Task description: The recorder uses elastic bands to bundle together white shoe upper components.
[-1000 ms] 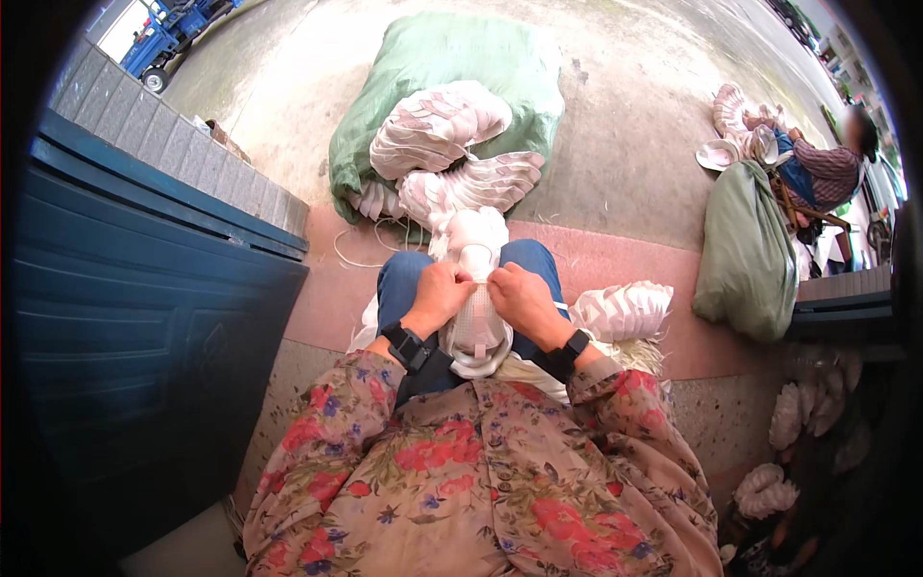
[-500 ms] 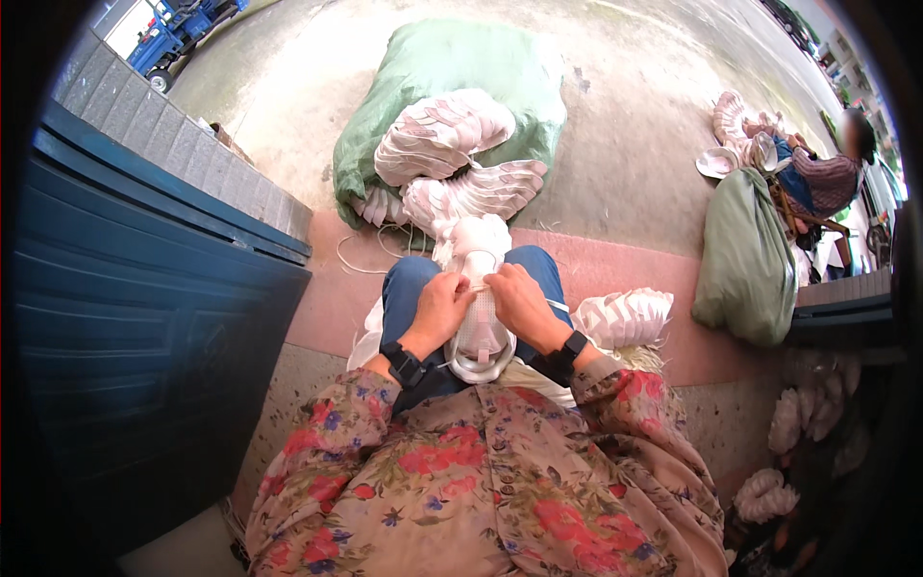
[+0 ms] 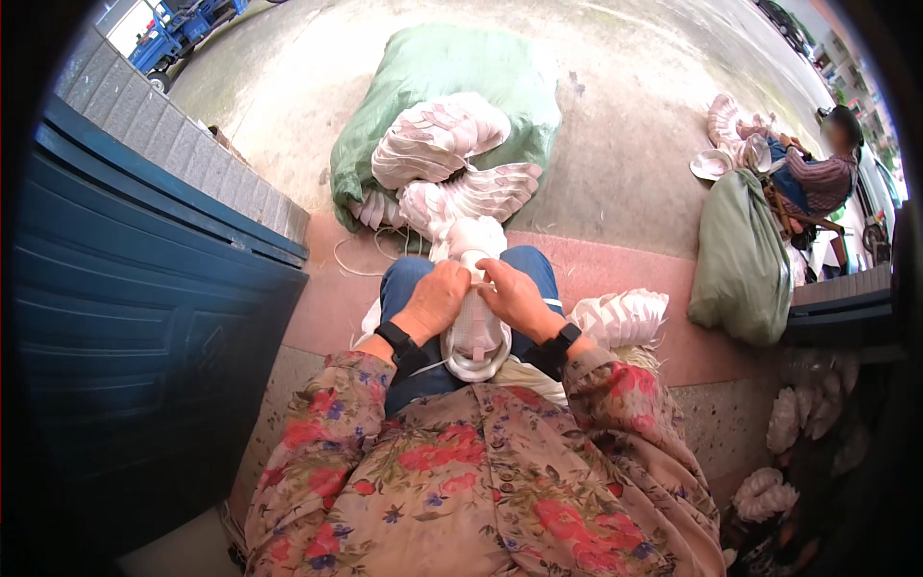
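Observation:
A white and pink shoe upper (image 3: 476,332) lies lengthwise in my lap, its rounded collar opening toward my body. My left hand (image 3: 437,300) is closed on the left edge of its lacing area, fingers bent inward. Across from it, my right hand (image 3: 516,296) has thumb and forefinger pinched together at the upper's middle. Whatever is between those fingertips is too small to make out. A thin white lace (image 3: 433,366) shows beside my left wrist. Just beyond my hands, more white uppers (image 3: 471,234) rest against my knees.
A big green sack (image 3: 452,67) lies ahead, with stacked uppers (image 3: 437,139) on it. More uppers (image 3: 620,317) lie by my right knee. A blue door (image 3: 154,317) stands left. On the right are an olive sack (image 3: 740,260) and a seated person (image 3: 822,178).
My hands have shifted slightly up along the upper, and the right fingertips have moved closer to the left ones. The upper stays in my lap. The seated person's posture has changed.

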### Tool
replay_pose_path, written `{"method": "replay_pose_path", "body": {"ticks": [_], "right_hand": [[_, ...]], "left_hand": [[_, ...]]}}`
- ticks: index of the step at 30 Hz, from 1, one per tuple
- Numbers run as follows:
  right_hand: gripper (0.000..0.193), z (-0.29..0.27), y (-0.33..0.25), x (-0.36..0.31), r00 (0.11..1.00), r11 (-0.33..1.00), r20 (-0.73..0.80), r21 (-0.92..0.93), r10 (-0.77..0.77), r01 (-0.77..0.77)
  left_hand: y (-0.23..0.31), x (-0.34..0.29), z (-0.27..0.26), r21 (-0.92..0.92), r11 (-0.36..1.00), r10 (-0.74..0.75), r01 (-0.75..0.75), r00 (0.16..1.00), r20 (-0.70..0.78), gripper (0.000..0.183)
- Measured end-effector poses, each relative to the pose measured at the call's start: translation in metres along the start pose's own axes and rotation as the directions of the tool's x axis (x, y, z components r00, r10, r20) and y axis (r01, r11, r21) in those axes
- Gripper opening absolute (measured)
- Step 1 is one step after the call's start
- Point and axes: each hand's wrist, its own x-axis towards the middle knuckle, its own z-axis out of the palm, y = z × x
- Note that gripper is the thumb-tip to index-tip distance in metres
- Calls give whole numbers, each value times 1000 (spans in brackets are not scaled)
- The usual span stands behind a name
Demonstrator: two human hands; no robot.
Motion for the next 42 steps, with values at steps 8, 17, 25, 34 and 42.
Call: {"method": "replay_pose_path", "body": {"ticks": [8,17,25,34,42], "right_hand": [[23,-103,36,-75,942,904,125,267,310,-333],[19,-277,87,-239,694,247,-440,897,571,366],[20,-409,51,-268,529,323,-772,631,353,705],[16,-86,28,-71,987,985,-58,-98,-150,144],[12,-34,6,-33,987,990,105,67,120,-127]], "left_hand": [[-131,-66,-122,422,799,-318,429,896,-309,15],[-262,-325,-295,-729,502,-676,466,-314,-666,13],[-129,-151,-258,-944,329,-903,-6,292,-316,8],[7,-3,-64,-724,241,-418,646,743,523,29],[32,18,-26,-621,49,-516,782,552,655,9]]}}
